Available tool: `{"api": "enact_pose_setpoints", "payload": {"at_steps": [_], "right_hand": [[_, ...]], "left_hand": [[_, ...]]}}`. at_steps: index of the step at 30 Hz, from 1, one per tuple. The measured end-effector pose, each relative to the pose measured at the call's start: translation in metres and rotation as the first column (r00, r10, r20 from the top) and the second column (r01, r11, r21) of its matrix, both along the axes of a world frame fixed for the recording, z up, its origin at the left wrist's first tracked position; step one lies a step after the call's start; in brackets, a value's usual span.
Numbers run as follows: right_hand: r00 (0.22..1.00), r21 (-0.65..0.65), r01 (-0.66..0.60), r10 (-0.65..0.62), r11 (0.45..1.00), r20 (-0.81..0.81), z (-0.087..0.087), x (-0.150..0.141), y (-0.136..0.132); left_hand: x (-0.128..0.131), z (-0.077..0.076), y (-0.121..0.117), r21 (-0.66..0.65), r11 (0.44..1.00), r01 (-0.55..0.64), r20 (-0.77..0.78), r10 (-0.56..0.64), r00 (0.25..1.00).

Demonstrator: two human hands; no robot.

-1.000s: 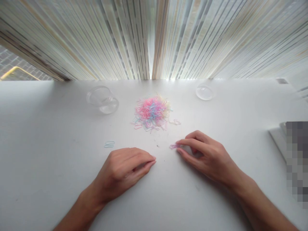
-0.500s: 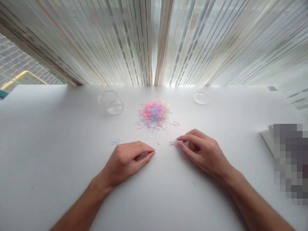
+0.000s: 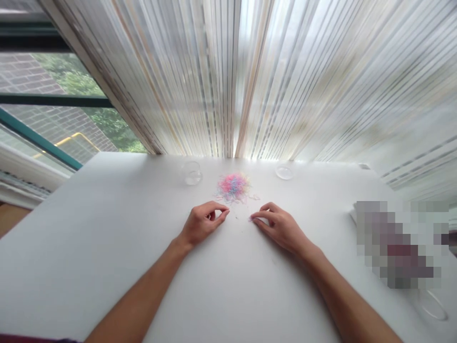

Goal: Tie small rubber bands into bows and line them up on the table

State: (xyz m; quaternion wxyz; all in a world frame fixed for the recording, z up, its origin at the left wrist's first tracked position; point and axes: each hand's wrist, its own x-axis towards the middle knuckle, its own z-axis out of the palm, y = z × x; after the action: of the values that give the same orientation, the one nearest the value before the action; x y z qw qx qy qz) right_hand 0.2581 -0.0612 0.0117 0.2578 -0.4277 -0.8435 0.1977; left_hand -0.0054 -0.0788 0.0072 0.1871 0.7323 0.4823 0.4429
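A loose heap of pastel paper clips (image 3: 233, 186) in pink, blue, purple and yellow lies on the white table (image 3: 143, 295). In front of it on the left, my left hand (image 3: 207, 221) is closed in a pinch, thumb against index finger. Anything between those tips is too small to make out. Facing it, my right hand (image 3: 280, 228) rests low over the table, its thumb and index finger closed on purple paper clips (image 3: 250, 218), of which only a bit shows. One pale clip (image 3: 254, 197) lies loose at the heap's right edge.
Behind my left hand stands a clear round container (image 3: 193, 174). A clear shallow dish or lid (image 3: 284, 172) sits right of the heap. A blurred-out object (image 3: 396, 247) lies at the right, a white cable loop (image 3: 435, 305) beside it. Striped curtains (image 3: 200, 95) hang along the back edge.
The view has tilted up and pulled back, showing more window and curtain. My right fingers have closed over the purple clips. My left hand still pinches, now hiding the blue clips beside it.
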Motion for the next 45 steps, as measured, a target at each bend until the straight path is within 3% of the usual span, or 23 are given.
{"api": "enact_pose_setpoints", "payload": {"at_steps": [4,8,11,14,17,20,23,26,38,45], "right_hand": [[1.000,-0.031,0.018,-0.019,0.999,-0.017,-0.002,0.000,0.001],[0.999,-0.079,0.041,-0.043,0.996,-0.026,-0.003,-0.002,0.000],[0.998,-0.102,0.039,-0.045,0.994,-0.050,-0.002,-0.002,0.000],[0.995,-0.116,0.028,-0.038,0.993,-0.088,-0.001,-0.001,0.001],[0.990,-0.120,0.032,-0.048,0.992,-0.133,-0.001,0.000,0.003],[0.983,-0.120,0.036,-0.057,0.992,-0.175,-0.003,0.001,0.004],[0.978,-0.125,0.036,-0.060,0.992,-0.201,-0.004,0.002,0.006],[0.971,-0.110,0.048,-0.072,0.993,-0.229,-0.005,0.002,0.007],[0.956,-0.131,0.103,-0.134,0.986,-0.261,-0.004,0.002,0.008],[0.949,-0.153,0.100,-0.141,0.983,-0.281,-0.003,0.002,0.008]], "left_hand": [[-0.003,0.013,0.017,-0.026,0.985,-0.172,0.158,0.174,0.972],[-0.006,0.056,0.048,-0.005,0.960,-0.278,0.322,0.265,0.909],[-0.006,0.095,0.074,0.029,0.970,-0.242,0.418,0.208,0.884],[0.000,0.114,0.094,0.008,0.996,-0.084,0.283,0.078,0.956],[0.008,0.106,0.103,-0.066,0.997,0.030,0.126,-0.022,0.992],[0.014,0.082,0.103,-0.152,0.983,0.103,-0.059,-0.113,0.992],[0.013,0.059,0.100,-0.188,0.978,0.089,-0.201,-0.127,0.971],[0.007,0.047,0.100,-0.180,0.983,0.047,-0.289,-0.099,0.952],[0.028,0.032,0.101,-0.072,0.988,0.138,-0.440,-0.156,0.884],[0.012,0.036,0.108,-0.083,0.992,0.094,-0.409,-0.120,0.905]]}}
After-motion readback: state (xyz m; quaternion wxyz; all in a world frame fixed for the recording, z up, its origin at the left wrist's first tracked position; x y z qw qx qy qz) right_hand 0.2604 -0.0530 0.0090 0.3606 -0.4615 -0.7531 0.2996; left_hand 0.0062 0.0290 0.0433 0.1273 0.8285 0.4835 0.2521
